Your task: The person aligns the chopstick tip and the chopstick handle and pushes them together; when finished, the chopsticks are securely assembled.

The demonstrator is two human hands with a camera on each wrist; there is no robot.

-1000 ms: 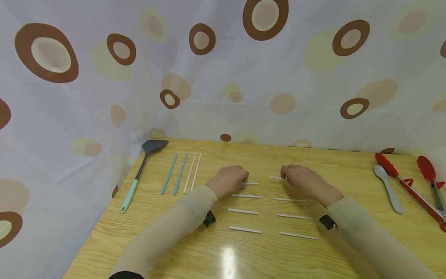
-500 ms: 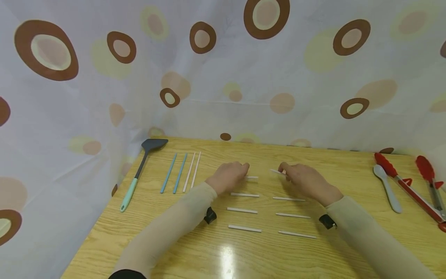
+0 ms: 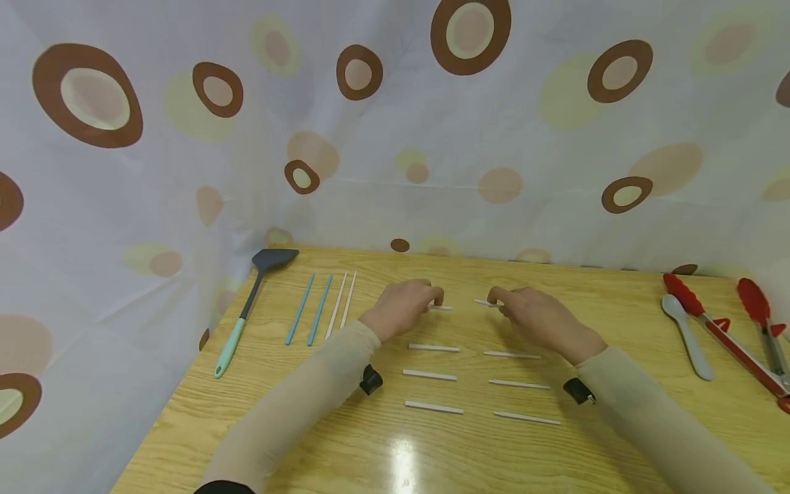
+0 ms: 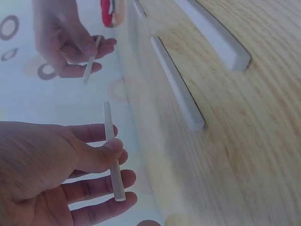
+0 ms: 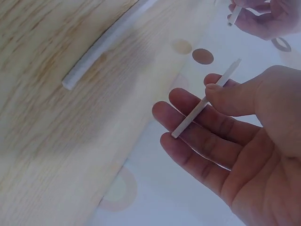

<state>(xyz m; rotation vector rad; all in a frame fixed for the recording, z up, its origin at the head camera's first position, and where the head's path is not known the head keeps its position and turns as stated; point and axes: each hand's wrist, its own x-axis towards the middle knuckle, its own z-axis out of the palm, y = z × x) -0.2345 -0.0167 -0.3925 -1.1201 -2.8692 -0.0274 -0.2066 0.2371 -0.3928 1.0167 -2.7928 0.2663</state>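
My left hand [image 3: 401, 310] pinches a short, slim white stick [image 4: 116, 181] between thumb and fingers. A similar white stick [image 5: 190, 117], narrower at one end, is pinched by my right hand [image 3: 537, 315]; its fingers lie behind the stick. Both hands are held apart over the far half of the table, facing each other. On the near side of them, more white sticks lie in two columns. Three are on the left, the farthest being a white stick [image 3: 434, 348], and three on the right, the farthest being a thinner white stick [image 3: 512, 355].
On the left of the wooden table [image 3: 345, 439] lie a turner [image 3: 247, 309], two blue chopsticks [image 3: 319, 310] and two pale pink sticks [image 3: 348, 300]. At the right are a grey spoon [image 3: 688, 336] and red tongs [image 3: 734, 343]. A patterned curtain [image 3: 395, 137] hangs behind.
Both hands have moved a little upward and away with their white sticks. The right hand's stick has shifted slightly left. The sticks on the table stay put.
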